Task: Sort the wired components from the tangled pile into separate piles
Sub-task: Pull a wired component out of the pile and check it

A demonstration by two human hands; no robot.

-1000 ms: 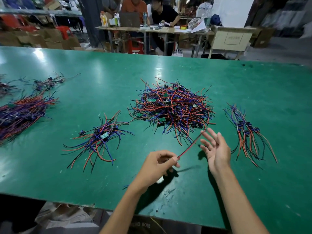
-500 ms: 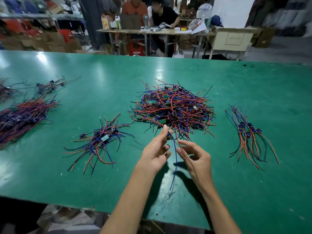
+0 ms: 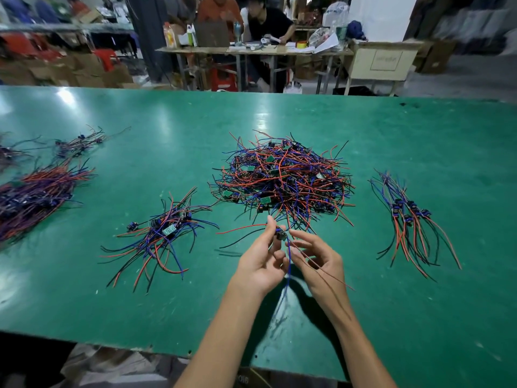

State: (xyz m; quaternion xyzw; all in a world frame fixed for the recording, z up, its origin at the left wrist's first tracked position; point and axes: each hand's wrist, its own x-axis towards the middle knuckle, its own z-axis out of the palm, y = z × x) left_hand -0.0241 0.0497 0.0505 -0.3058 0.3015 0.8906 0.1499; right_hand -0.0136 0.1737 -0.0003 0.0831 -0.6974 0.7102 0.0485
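Head view: left hand (image 3: 261,260) fingers now pinch a small wired part (image 3: 280,233) — just pulled off the big tangled pile (image 3: 282,177) — right hand (image 3: 319,257) fingers loosely curled round its wires.

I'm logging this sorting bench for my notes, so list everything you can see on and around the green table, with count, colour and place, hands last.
table: one, green, fills the view
tangled pile: one, red, blue and black wires with small green boards, centre
left pile: one, same colours, left of centre
right pile: one, same colours, right of centre
big bundle: one, red and purple, far left
small bundle: one, dark wires, far left, further back
wired part: one, dark, red, black and blue leads, held above the table near the tangled pile
desk: one, cluttered, behind, people seated
left hand: fingers pinch the wired part
right hand: fingers curled at its leads
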